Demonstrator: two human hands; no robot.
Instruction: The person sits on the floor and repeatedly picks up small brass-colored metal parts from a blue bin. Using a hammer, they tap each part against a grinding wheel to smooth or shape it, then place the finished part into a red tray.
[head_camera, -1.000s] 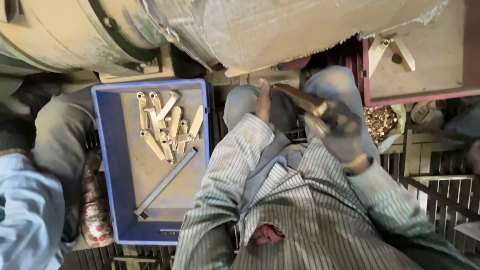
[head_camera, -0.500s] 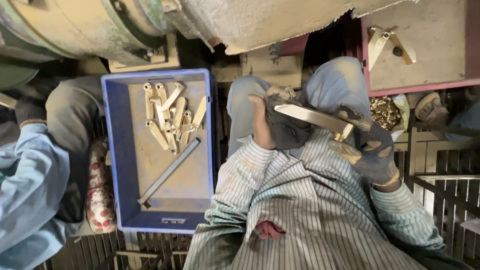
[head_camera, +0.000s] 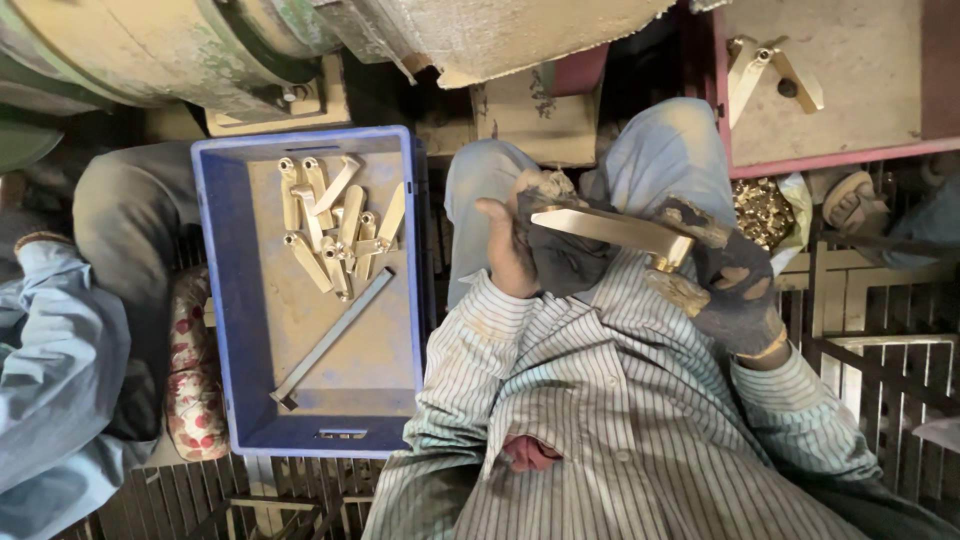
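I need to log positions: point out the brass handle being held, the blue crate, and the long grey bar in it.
brass handle (head_camera: 610, 228), head view, middle of its flat lever.
blue crate (head_camera: 222, 300), head view, left wall.
long grey bar (head_camera: 335, 335), head view, mid-length of the bar.

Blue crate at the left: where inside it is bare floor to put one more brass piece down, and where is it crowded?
In the blue crate the brass pieces crowd the far half. A long grey bar runs diagonally below them. Bare floor lies between the bar and the near wall, and along the right wall. Both hands, left and right, hold a brass handle over the lap.
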